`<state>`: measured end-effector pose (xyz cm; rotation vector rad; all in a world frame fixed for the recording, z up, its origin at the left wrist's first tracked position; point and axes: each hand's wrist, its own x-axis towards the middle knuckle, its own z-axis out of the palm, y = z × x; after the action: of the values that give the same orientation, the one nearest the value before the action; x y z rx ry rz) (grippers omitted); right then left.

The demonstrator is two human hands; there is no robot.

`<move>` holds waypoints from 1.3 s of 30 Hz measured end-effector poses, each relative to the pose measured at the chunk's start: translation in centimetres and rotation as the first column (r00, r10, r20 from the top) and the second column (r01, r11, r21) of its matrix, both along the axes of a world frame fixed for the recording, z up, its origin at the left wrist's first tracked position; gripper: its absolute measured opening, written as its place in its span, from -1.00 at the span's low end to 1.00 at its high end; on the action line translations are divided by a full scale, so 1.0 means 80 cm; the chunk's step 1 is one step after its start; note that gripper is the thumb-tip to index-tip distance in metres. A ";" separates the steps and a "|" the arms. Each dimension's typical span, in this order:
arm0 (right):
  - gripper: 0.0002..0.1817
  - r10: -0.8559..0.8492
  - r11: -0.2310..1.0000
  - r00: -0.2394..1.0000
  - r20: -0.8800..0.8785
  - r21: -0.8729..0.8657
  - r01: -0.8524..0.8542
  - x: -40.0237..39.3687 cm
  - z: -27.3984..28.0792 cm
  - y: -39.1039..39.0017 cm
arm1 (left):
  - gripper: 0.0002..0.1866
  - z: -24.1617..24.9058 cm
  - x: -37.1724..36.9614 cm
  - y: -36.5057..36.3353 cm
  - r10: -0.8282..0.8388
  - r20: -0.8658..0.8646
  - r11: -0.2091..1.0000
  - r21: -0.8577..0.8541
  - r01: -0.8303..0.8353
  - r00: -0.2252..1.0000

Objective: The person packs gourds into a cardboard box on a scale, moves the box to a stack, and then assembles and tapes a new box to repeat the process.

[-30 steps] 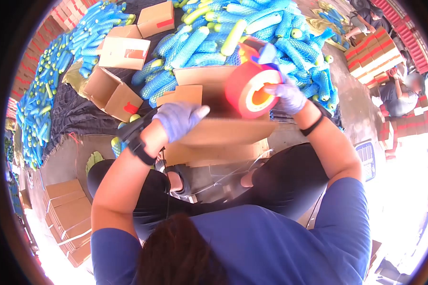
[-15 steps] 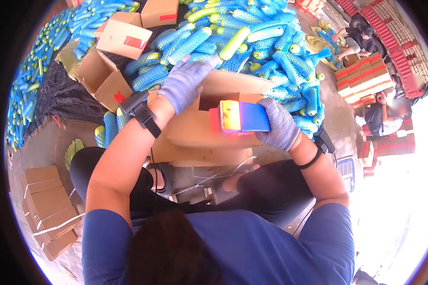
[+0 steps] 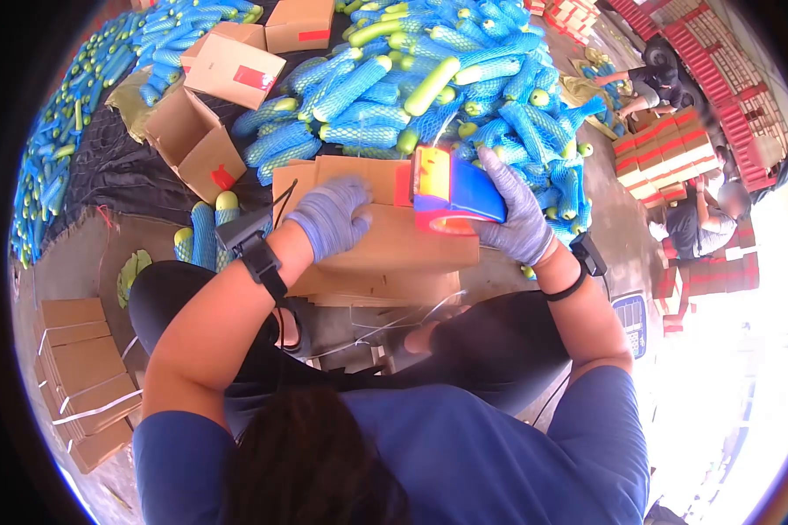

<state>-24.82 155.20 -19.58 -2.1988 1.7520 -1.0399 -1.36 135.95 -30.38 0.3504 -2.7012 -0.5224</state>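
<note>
Beyond your knees, a heap of netted gourds (image 3: 429, 79) covers the floor. Nearer you, a carton (image 3: 385, 232) lies atop a stack of flat cartons. Your left hand (image 3: 328, 217) presses flat on it, fingers released; your right hand (image 3: 518, 214) grasps a tape gun (image 3: 451, 191), seemingly touching the carton's far edge.

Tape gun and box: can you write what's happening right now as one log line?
left hand: flat on cardboard box | right hand: grips tape gun at box's far edge | netted cucumbers: piled beyond
</note>
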 end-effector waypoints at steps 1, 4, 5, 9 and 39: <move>-0.07 0.003 0.997 1.000 -0.023 -0.079 -0.004 0.000 0.001 -0.004 | -0.69 0.002 0.003 0.008 0.050 -0.010 0.998 -0.045 -0.050 0.999; -0.08 -0.079 0.994 0.993 -0.082 0.067 0.085 0.001 0.010 -0.016 | -0.65 0.016 0.002 0.010 0.086 0.102 0.972 0.210 -0.106 0.991; -0.12 -0.033 0.995 0.995 -0.091 0.093 0.042 -0.004 -0.006 -0.025 | -0.65 0.012 0.001 0.010 0.083 0.105 0.972 0.211 -0.104 0.991; -0.22 0.006 0.973 0.995 -0.100 0.231 0.018 -0.011 -0.010 -0.033 | -0.71 -0.031 -0.014 0.010 0.289 -0.208 0.801 0.587 -0.117 0.934; -0.48 0.185 0.926 0.822 -0.538 0.376 0.038 0.041 0.043 -0.091 | -0.56 -0.162 0.118 -0.118 0.877 0.143 0.215 0.738 -0.640 0.459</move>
<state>-21.57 147.92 -16.10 -2.4301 1.8404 0.0160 8.06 126.54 -43.35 1.5971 -1.4901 -1.1388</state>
